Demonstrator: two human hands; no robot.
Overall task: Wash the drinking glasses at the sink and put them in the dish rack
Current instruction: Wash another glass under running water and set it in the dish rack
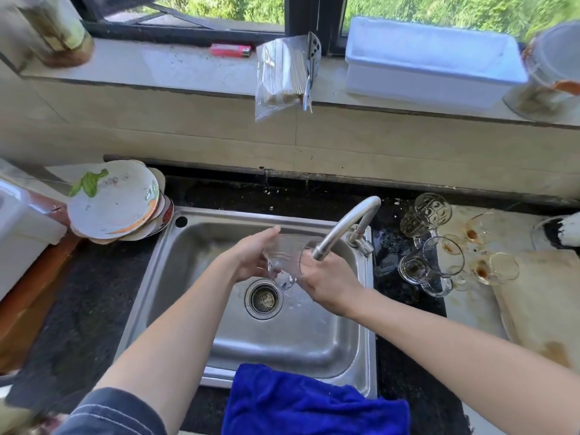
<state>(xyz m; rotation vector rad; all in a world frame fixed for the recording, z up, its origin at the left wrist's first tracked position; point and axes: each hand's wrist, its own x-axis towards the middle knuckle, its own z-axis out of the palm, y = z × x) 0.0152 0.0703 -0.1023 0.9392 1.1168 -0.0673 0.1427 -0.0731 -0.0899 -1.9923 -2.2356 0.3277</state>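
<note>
**Drinking glass held in both hands beneath the faucet, above the sink.**

The clear drinking glass (282, 262) hangs tilted over the steel sink (292, 343), at about 1 o'clock of the drain (263, 298), with the spout end of the faucet (345, 227) close by its 3 o'clock side. The left hand (251, 255) wraps its fingers round the glass from 9 o'clock, and the right hand (326, 281) curls on it from 3 o'clock, fingertips hidden by the glass. A blue cloth (314, 403) drapes the sink's 6 o'clock rim. On the dark bench (78, 309), stained glasses (433, 246) cluster at the sink's 3 o'clock and stacked plates (116, 202) sit at its 10 o'clock. At 12 o'clock, on the window sill (157, 67), lie a red lighter (230, 50), a bag of chopsticks (282, 76) and a white tub (433, 58).
</note>
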